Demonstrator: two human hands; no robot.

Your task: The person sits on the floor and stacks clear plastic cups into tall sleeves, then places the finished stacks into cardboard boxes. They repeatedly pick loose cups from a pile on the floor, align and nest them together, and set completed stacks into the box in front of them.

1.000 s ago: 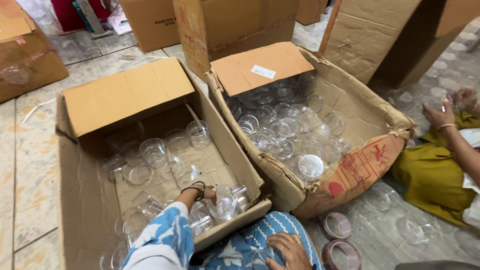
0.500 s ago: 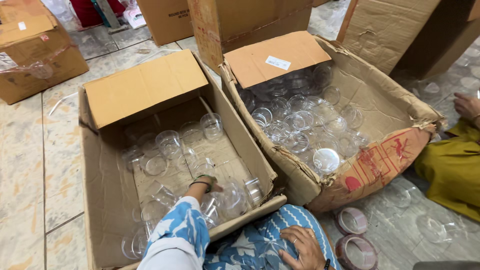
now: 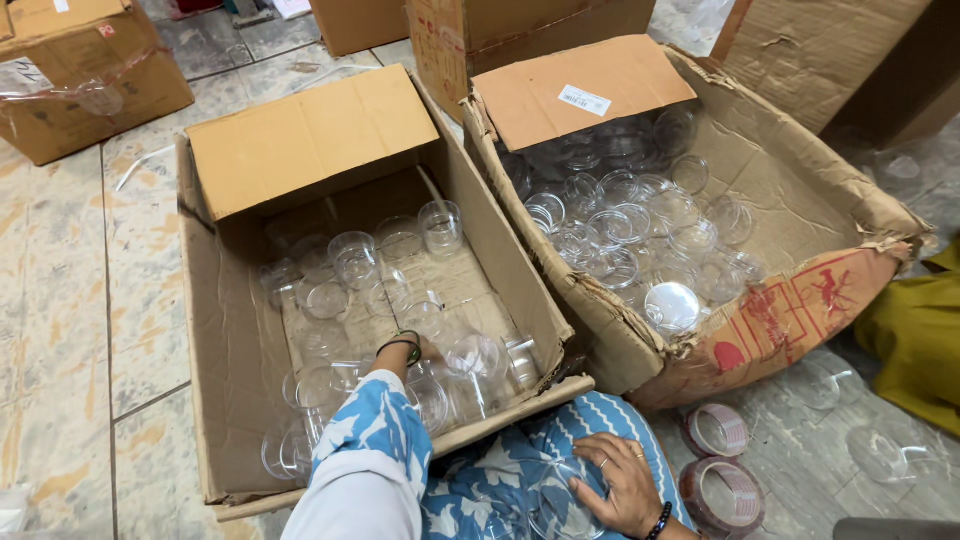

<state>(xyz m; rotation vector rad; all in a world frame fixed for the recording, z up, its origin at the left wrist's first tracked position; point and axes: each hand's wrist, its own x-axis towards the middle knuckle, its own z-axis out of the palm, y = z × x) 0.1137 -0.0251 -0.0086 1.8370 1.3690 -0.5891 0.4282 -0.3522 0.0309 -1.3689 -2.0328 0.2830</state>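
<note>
Our left hand (image 3: 425, 350) reaches down among the clear plastic jars (image 3: 355, 262) in the left cardboard box (image 3: 225, 330), its grip hidden from us. Our right hand (image 3: 622, 482) rests spread on a clear jar (image 3: 560, 505) in our lap, beside the tape rolls (image 3: 722, 462) and the fuller right box (image 3: 790, 210).

Boxes (image 3: 300, 140) brown cardboard; red print seen on right box's flap (image 3: 800, 310). Cups (image 3: 440, 225) clear. Sleeve (image 3: 365, 440) patterned blue on white; lap cloth (image 3: 600, 420) blue with white wavy lines. Tape rolls (image 3: 718, 430) reddish-brown. Cloth (image 3: 915, 340) at right mustard yellow. Floor (image 3: 60, 300) mottled beige.
</note>
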